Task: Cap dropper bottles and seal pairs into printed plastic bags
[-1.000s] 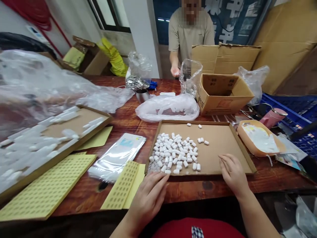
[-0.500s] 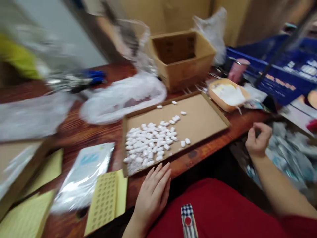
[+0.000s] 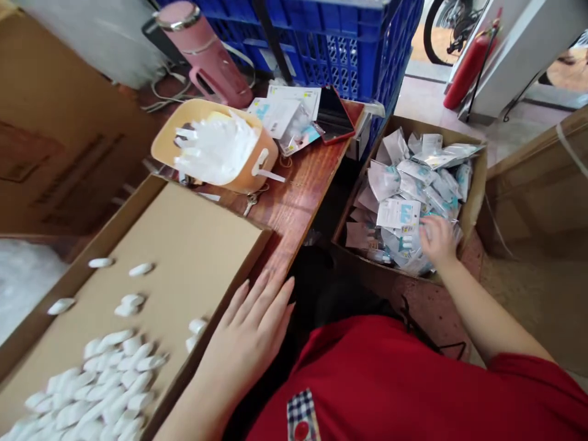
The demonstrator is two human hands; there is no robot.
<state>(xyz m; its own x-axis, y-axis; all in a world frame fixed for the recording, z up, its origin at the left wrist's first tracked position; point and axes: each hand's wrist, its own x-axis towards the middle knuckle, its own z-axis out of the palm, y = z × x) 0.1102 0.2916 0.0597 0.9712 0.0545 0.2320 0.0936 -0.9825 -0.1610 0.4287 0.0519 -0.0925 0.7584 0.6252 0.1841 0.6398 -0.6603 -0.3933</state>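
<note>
My left hand [image 3: 252,321] lies flat with its fingers stretched out, over the near rim of a shallow cardboard tray [image 3: 202,236]. It holds nothing. In the tray is a heap of small white capsule-shaped pieces [image 3: 98,380], with several more scattered beyond it. To the right, my right hand [image 3: 438,240] is over an open cardboard box [image 3: 475,177] filled with clear packets. Its fingers are curled in a pinch at the right edge of one clear packet [image 3: 399,214] with a white and blue printed card. Part of that packet lies among the others.
An orange tub [image 3: 160,138] of white strips, a pink flask [image 3: 206,58], a key [image 3: 250,204], printed cards [image 3: 280,110] and a dark phone-like device [image 3: 333,116] are on the table. Behind stands a blue crate [image 3: 316,37]. A fire extinguisher [image 3: 471,70] leans by a pillar.
The view has swung right, bringing the box of packets fully in. My right hand has moved from beside the table to the packets and closed on one. My left hand stays flat by the tray.
</note>
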